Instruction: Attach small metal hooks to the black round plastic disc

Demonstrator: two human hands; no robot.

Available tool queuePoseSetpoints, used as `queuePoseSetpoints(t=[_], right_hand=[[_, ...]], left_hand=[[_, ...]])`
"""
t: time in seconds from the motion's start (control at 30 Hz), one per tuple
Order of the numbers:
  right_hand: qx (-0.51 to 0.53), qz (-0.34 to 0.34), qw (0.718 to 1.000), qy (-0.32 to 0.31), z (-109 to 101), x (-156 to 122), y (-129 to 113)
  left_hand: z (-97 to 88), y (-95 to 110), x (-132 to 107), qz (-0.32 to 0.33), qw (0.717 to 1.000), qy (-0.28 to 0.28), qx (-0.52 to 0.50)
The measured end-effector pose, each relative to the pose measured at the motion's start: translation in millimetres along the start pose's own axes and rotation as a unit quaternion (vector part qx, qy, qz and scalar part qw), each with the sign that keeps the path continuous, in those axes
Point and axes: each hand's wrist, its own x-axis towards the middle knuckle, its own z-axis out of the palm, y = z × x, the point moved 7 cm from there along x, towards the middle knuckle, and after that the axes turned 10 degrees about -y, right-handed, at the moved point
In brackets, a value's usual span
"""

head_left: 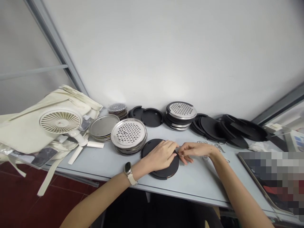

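A round black plastic disc (171,168) lies on the table, partly covered by my hands. My left hand (160,155), with a white-strapped watch (128,169) on its wrist, grips the disc from above. My right hand (190,151) pinches a thin dark piece (176,152) at the disc's upper right rim, touching the fingertips of my left hand. The piece is too small to identify. To the left of the disc stands a stack of perforated steel grater plates (129,133).
Further stacks of steel plates (181,110) and black discs (209,128) line the wall behind. Small metal clips (219,147) lie near my right hand. A white fan (60,122) rests on a cream cloth bag (30,133) at left. A pixelated patch covers the right corner.
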Motion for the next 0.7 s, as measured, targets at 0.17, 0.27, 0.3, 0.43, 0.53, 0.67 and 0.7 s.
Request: queuePoseSetpoints(t=[0.17,0.27,0.3,0.43,0.53,0.67,0.7], right_hand=[[0.008,-0.002,1.000,0.002,0,0,1],[0.018,-0.003,1.000,0.001,0,0,1],[0.022,-0.004,1.000,0.001,0,0,1],[0.044,-0.008,0.999,0.002,-1,0,3],[0.062,-0.011,0.998,0.007,-1,2,7],[0.080,-0.009,0.997,0.004,1,6,13],[0.099,-0.011,0.995,0.009,1,7,15]], left_hand=[[0.2,0,1,-0.008,1.000,-0.011,-0.003],[-1.3,1,1,-0.010,1.000,-0.014,-0.008],[-1.8,1,1,-0.012,1.000,-0.015,-0.009],[-1.0,1,1,-0.025,0.999,-0.026,-0.006],[0.7,-2,1,-0.052,0.998,-0.038,-0.005],[3.7,-6,0,-0.089,0.994,-0.062,-0.019],[5.4,-6,0,-0.097,0.992,-0.070,-0.030]])
